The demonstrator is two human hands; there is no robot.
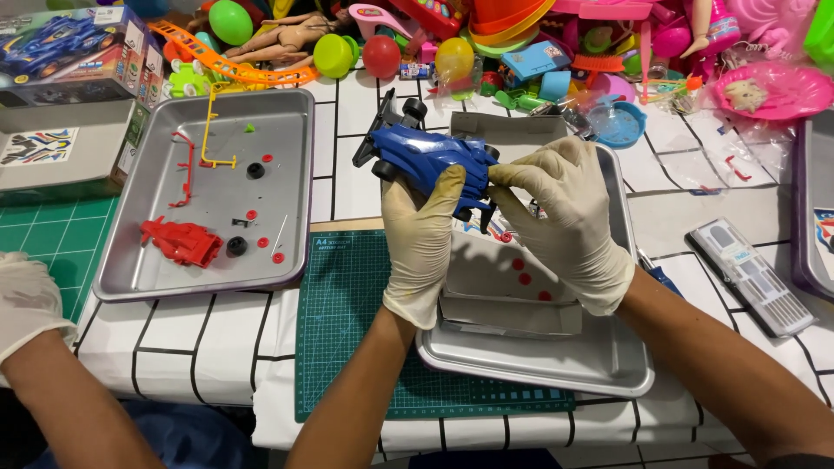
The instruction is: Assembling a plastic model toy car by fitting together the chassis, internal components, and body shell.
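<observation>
The left hand (423, 247) cups the blue toy car (432, 162) from below, fingers closed round its body, while the right hand (569, 221) pinches its rear end, steadying it above a metal tray (608, 365) that catches small red parts. Another tray (287, 122) to the left keeps a red car body (182, 241) and loose wheels together. A second person's gloved hand (26, 304) rests at the desk's (217, 339) edge.

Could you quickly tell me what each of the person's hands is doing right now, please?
Left hand: closed on the blue toy car, gripping it from below.
Right hand: fingers pinched on the rear of the same car.
</observation>
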